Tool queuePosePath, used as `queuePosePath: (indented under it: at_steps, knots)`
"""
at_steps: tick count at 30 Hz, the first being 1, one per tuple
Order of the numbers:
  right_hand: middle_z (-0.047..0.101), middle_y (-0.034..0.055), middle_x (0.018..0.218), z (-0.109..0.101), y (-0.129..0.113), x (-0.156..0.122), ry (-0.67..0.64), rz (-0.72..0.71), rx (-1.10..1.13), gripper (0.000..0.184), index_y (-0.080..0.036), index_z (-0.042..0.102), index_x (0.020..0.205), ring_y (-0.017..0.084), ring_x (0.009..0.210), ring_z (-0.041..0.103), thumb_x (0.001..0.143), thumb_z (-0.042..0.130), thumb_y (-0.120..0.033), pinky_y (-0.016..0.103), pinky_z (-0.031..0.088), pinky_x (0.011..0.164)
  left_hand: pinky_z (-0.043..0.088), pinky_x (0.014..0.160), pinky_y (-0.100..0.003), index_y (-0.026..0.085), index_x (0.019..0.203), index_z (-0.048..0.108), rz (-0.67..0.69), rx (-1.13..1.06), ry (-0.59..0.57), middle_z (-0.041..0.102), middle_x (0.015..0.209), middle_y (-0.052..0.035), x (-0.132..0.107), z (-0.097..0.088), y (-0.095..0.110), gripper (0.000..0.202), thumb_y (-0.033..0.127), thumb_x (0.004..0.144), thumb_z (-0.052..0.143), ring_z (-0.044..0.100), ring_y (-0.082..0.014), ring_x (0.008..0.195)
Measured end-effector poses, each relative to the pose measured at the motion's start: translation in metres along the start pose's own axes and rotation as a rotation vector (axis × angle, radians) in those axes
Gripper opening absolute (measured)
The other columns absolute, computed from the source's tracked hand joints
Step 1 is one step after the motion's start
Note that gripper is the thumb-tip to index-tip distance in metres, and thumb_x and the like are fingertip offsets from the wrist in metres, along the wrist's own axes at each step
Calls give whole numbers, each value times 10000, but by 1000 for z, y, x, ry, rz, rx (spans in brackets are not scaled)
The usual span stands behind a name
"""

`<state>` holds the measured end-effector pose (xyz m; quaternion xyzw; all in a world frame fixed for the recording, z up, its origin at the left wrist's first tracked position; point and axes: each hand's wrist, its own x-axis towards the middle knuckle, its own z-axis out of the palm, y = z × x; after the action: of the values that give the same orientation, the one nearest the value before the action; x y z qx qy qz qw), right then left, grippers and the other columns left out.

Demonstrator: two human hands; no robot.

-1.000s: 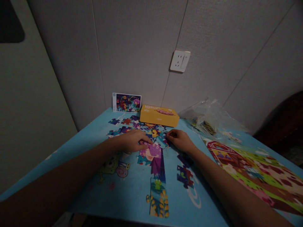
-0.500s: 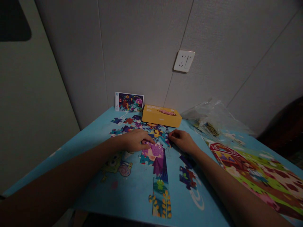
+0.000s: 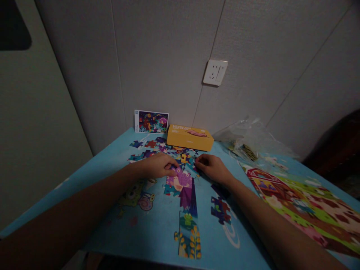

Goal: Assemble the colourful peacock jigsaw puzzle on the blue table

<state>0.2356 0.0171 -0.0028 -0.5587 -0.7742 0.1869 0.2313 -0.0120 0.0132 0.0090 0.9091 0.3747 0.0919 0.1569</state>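
My left hand (image 3: 159, 165) is closed at the upper left of a joined purple puzzle section (image 3: 180, 180), its thumb and forefinger pinching a purple piece at that edge. The section runs down through dark purple pieces to a strip with a green frog and yellow leaves (image 3: 189, 240). My right hand (image 3: 213, 167) is closed too, its fingertips together beside teal puzzle pieces (image 3: 192, 167); anything inside that pinch is hidden. Loose pieces (image 3: 150, 144) lie beyond my hands. A small joined cluster (image 3: 221, 210) is near my right forearm.
A picture card (image 3: 152, 122) leans on the wall beside a yellow box (image 3: 190, 137). At the right are a clear plastic bag (image 3: 250, 135) with pieces in it and a farm puzzle (image 3: 306, 210). The blue table (image 3: 135, 240) has its near edge below the strip.
The whole view has shifted slightly. My right fingertips have moved a little left and closer to the loose pieces. My left hand stays at the purple section.
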Motion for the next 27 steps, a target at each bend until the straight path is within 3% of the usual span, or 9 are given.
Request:
queuePosePath:
  at_steps: [9, 15, 20, 24, 27]
  knots:
    - [641, 36, 763, 1, -9, -6, -60, -165, 6, 269, -162, 675, 851, 141, 653, 557, 819, 576, -410, 250, 405, 615, 346, 587, -216, 200, 1005, 711, 88, 13, 92, 555, 636, 9, 1, 0, -2, 279, 381, 842, 575, 509, -117, 598]
    - [553, 86, 1002, 0, -19, -12, -113, -379, -67, 538, -205, 675, 1044, 227, 928, 535, 633, 739, -547, 332, 421, 825, 350, 599, -216, 182, 964, 715, 78, 13, 97, 551, 657, 9, 1, -1, 1, 235, 336, 817, 619, 521, -115, 625]
    - [554, 77, 974, 2, -18, -12, -95, -361, -34, 465, -176, 655, 950, 212, 898, 526, 622, 767, -485, 317, 418, 800, 347, 599, -211, 167, 839, 708, 89, 0, 112, 568, 666, 9, 1, 0, 3, 159, 297, 812, 621, 513, -105, 620]
    - [588, 22, 804, 4, -15, -11, -93, -282, 76, 371, -170, 607, 918, 148, 703, 520, 694, 714, -446, 252, 397, 637, 346, 604, -226, 143, 763, 674, 80, 34, 128, 583, 683, -2, 2, 1, 2, 161, 262, 828, 587, 505, -110, 622]
    - [572, -12, 683, 5, -13, -9, -80, -203, 115, 256, -175, 577, 862, 122, 599, 494, 767, 638, -405, 234, 358, 560, 363, 644, -254, 135, 726, 654, 23, 114, 213, 578, 690, -24, 2, 0, -1, 210, 283, 845, 565, 513, -141, 674]
